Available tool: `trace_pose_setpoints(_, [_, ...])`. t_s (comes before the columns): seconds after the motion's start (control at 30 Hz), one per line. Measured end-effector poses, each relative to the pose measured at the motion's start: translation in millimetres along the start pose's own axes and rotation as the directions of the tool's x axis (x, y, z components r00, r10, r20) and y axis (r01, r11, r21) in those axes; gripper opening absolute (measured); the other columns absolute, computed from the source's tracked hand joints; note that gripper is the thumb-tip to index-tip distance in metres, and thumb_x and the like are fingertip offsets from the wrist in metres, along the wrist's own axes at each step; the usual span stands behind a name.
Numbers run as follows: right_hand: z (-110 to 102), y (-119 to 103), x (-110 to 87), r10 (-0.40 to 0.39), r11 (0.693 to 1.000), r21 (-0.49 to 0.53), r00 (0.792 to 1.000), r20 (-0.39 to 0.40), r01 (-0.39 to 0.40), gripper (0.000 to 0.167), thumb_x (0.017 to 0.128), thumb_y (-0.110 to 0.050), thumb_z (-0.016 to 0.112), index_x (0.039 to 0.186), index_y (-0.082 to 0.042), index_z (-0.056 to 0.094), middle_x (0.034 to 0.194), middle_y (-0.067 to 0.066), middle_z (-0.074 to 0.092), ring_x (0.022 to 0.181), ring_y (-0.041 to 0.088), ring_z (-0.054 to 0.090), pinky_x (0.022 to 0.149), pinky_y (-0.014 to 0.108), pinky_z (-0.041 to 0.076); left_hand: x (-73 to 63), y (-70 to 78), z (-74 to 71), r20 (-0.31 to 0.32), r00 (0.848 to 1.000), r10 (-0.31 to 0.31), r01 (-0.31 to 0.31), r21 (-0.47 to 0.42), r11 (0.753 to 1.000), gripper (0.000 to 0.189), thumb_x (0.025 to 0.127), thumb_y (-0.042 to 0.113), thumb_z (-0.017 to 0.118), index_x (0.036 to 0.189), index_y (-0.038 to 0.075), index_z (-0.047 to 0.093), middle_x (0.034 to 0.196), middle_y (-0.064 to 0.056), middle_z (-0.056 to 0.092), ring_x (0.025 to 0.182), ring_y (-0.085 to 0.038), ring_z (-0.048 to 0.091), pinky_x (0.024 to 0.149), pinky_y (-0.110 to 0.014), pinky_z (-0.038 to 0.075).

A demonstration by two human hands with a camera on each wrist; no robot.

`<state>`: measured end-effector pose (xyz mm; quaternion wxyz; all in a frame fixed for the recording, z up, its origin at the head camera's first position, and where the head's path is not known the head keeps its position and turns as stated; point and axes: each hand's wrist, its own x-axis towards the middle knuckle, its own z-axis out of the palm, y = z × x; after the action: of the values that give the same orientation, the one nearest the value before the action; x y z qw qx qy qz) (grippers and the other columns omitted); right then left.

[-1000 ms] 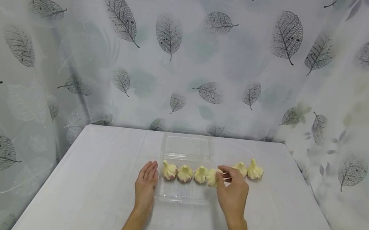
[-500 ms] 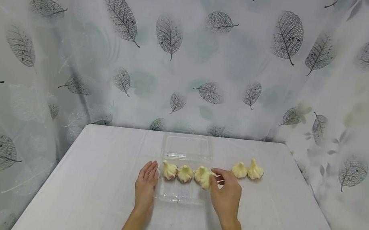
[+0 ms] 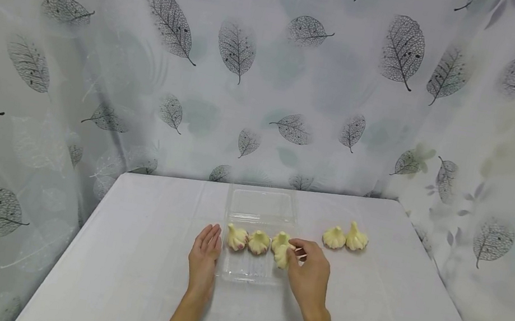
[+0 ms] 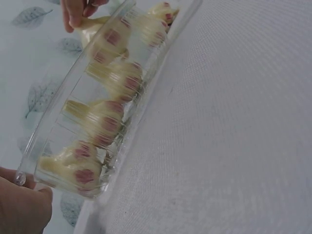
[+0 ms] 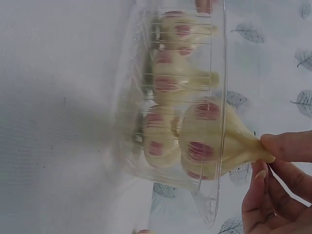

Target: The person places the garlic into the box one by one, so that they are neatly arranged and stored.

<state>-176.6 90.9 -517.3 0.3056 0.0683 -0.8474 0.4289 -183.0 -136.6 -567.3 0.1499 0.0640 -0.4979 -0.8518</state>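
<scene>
A clear plastic clamshell box (image 3: 248,279) stands open on the table, its lid (image 3: 262,204) folded back. Three garlic bulbs sit in a row along its back: a left one (image 3: 237,238), a middle one (image 3: 258,243) and a right one (image 3: 278,239). My right hand (image 3: 311,276) pinches the stem of another garlic bulb (image 5: 207,139) between thumb and fingers, over the front right part of the box. In the right wrist view this bulb hangs partly below the rim. My left hand (image 3: 203,260) rests with straight fingers against the box's left side.
Two more garlic bulbs lie on the white table (image 3: 388,296) right of the box, a near one (image 3: 334,237) and a far one (image 3: 356,238). A curtain with leaf prints (image 3: 280,85) hangs behind the table and at its sides.
My right hand has moved left and slightly toward me, carrying its garlic bulb from the box's right edge to in front of the third bulb. My left hand has stayed in place.
</scene>
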Motion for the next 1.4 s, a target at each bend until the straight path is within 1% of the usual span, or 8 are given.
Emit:
trace_pose_setpoints(0.4, [7,6,-5.6,0.015,0.999,-0.042,0.999,0.036,-0.013,0.020,0.082,0.004,0.084,0.100,-0.003,0.078,0.090,0.009,0.073,0.078,0.021,0.068,0.064,0.035,0.059,0.2,0.2,0.0,-0.006,1.000,0.006,-0.006,-0.004,1.000,0.060,0.099,-0.021,0.039,0.156,-0.008,0.030,0.160,-0.024,0.038,0.153,-0.034,0.034,0.122,-0.029,0.038])
trace_pose_setpoints(0.57, [6,8,-8.4,0.059,0.996,-0.064,0.996,0.068,-0.054,0.020,0.083,0.003,0.084,0.101,-0.005,0.079,0.090,0.009,0.073,0.079,0.023,0.067,0.065,0.034,0.055,-0.1,-1.2,0.3,-0.003,1.000,0.001,-0.001,-0.011,1.000,0.059,0.099,-0.021,0.040,0.156,-0.009,0.029,0.160,-0.024,0.038,0.153,-0.034,0.034,0.122,-0.030,0.037])
trace_pose_setpoints(0.63, [6,8,-9.2,0.079,0.995,-0.071,0.993,0.083,-0.073,0.019,0.083,0.002,0.084,0.101,-0.005,0.079,0.091,0.009,0.073,0.081,0.023,0.067,0.065,0.035,0.054,-0.2,-1.4,0.2,-0.005,1.000,-0.001,0.001,-0.012,1.000,0.059,0.099,-0.021,0.040,0.156,-0.008,0.029,0.160,-0.024,0.038,0.153,-0.034,0.034,0.122,-0.029,0.037])
trace_pose_setpoints(0.77, [7,9,-10.7,0.096,0.993,-0.076,0.990,0.101,-0.088,0.019,0.084,0.001,0.083,0.101,-0.005,0.079,0.092,0.008,0.073,0.081,0.022,0.067,0.067,0.035,0.053,0.2,-1.4,-0.2,-0.010,1.000,-0.004,0.004,-0.012,1.000,0.059,0.100,-0.020,0.039,0.157,-0.007,0.030,0.160,-0.024,0.038,0.153,-0.033,0.033,0.122,-0.028,0.037])
trace_pose_setpoints(1.07, [8,12,-11.9,0.094,0.992,-0.090,0.990,0.108,-0.084,0.020,0.083,0.002,0.083,0.101,-0.004,0.078,0.092,0.009,0.074,0.080,0.022,0.067,0.069,0.039,0.054,1.3,-2.3,-0.7,-0.003,1.000,0.004,-0.004,-0.023,1.000,0.062,0.098,-0.023,0.037,0.157,-0.008,0.028,0.161,-0.023,0.038,0.153,-0.033,0.034,0.122,-0.028,0.037])
trace_pose_setpoints(1.23, [7,10,-11.4,0.095,0.993,-0.083,0.989,0.110,-0.086,0.020,0.082,0.001,0.084,0.101,-0.003,0.078,0.092,0.010,0.074,0.081,0.025,0.067,0.070,0.042,0.055,0.9,-2.2,-0.7,-0.005,1.000,0.004,-0.004,-0.016,1.000,0.060,0.099,-0.022,0.039,0.157,-0.008,0.029,0.161,-0.023,0.038,0.153,-0.033,0.034,0.122,-0.028,0.037])
trace_pose_setpoints(1.4, [4,7,-10.5,0.111,0.992,-0.073,0.987,0.118,-0.103,0.024,0.080,-0.001,0.086,0.103,-0.003,0.078,0.094,0.010,0.074,0.085,0.027,0.068,0.074,0.043,0.055,0.7,-1.1,0.0,-0.011,1.000,0.001,-0.001,-0.018,1.000,0.059,0.100,-0.020,0.041,0.156,-0.007,0.031,0.161,-0.023,0.039,0.153,-0.033,0.034,0.121,-0.028,0.038])
